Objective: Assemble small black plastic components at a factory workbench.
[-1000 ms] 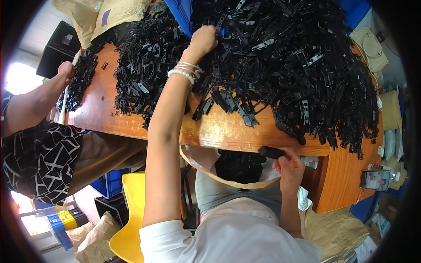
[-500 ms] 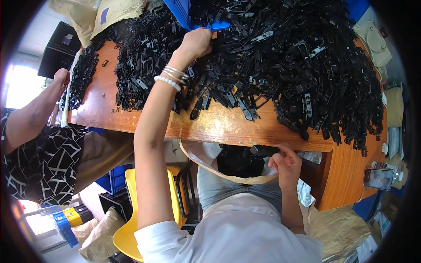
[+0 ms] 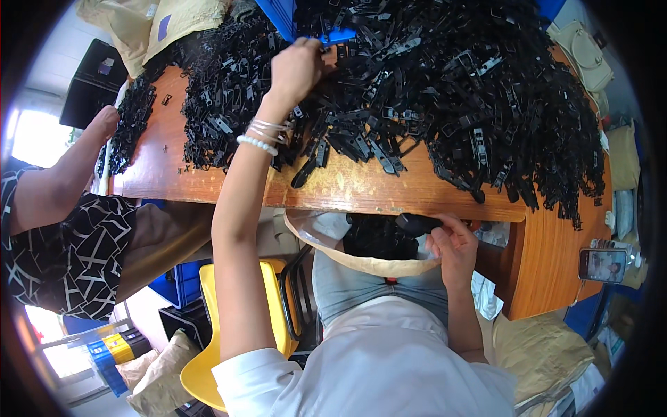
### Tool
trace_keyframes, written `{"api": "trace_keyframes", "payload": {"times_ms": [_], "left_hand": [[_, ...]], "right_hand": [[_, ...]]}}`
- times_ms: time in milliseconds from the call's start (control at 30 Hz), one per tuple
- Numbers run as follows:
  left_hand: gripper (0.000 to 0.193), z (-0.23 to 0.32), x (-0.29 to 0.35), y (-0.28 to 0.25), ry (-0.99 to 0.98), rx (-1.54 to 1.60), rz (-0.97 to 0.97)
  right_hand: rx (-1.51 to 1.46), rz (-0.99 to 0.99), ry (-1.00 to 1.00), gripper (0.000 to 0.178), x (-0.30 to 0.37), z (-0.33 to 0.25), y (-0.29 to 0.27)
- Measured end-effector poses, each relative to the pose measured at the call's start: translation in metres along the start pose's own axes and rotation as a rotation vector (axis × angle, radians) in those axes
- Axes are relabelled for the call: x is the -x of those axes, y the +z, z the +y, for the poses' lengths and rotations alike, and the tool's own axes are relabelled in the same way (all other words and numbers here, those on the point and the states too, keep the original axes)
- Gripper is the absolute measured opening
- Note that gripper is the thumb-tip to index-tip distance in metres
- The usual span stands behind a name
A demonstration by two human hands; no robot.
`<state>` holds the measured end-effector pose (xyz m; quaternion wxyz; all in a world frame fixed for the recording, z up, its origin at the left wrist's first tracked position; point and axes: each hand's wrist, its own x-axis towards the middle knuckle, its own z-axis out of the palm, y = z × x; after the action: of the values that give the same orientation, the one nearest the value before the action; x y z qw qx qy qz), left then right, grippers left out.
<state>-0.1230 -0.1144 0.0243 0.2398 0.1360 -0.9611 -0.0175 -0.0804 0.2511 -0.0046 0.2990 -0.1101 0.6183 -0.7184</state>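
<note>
Fingers of the right hand point(image 3: 456, 251) are pinching a black part point(image 3: 415, 224) at the mouth of the paper bag point(image 3: 379, 266); I'd keep that grip light and clear of the rim so nothing snags. Left hand point(image 3: 295, 68) is by the blue piece point(image 3: 339, 37) at the black pile point(image 3: 431, 90) on the desk point(image 3: 347, 198), fingers mostly hidden, can't tell if they're gripping. Best go easy, those bits look tangly.

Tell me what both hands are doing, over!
Left hand: beside blue bin, grip hidden. Right hand: pinching black piece at open bag's mouth. Heaped black parts crowd left hand. Over.
</note>
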Motion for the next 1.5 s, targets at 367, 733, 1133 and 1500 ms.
{"api": "trace_keyframes", "payload": {"times_ms": [367, 733, 1133, 1500], "left_hand": [[0.039, 0.098, 0.101, -0.063, -0.444, 1.632, -0.108], [0.050, 0.146, 0.146, -0.090, 0.031, 1.093, -0.439], [0.036, 0.162, 0.166, -0.081, -0.054, 1.050, -0.293], [0.038, 0.154, 0.177, -0.071, -0.188, 1.435, -0.400]], "right_hand": [[-0.023, -0.016, -0.103, 0.023, -0.014, -0.019, 0.011], [0.436, -0.170, -0.587, 0.026, -0.009, -0.031, 0.014], [0.614, -0.268, -0.678, 0.030, -0.017, -0.034, 0.013], [0.423, -0.328, -0.496, 0.026, -0.014, -0.039, 0.015]]}}
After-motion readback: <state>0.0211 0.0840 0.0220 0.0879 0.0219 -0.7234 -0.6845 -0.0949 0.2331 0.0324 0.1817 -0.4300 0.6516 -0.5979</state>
